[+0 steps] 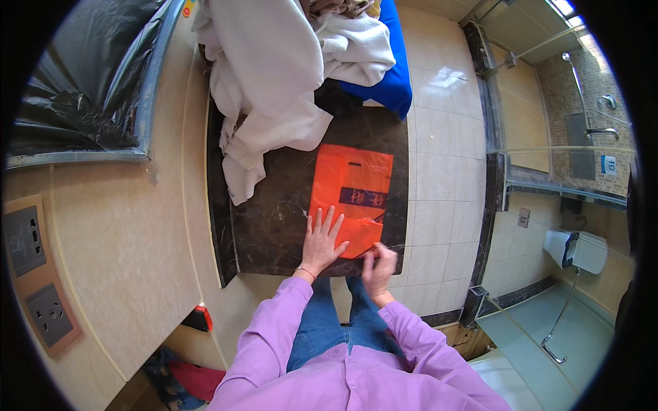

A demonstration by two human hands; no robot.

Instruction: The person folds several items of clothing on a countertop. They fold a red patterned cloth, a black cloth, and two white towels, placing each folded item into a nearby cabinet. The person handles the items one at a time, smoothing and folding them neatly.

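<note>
A flat orange plastic bag (354, 172) lies on a dark marble counter (277, 226). It has a slot handle near its far end and a dark printed band with writing. The bag's near part looks folded over, with a crease across it. My left hand (323, 241) presses palm down on the near left part of the bag, fingers spread. At the near right corner is my right hand (379, 267), fingers curled and slightly blurred. Its fingertips meet the bag's edge; whether they pinch it is unclear.
White cloth (277, 118) is heaped at the far left of the counter, beside a blue cloth-covered thing (401, 77). A tiled floor (437, 180) runs along the right, with a glass-walled shower and a toilet (581, 251) beyond. Sockets (49, 313) are on the left wall.
</note>
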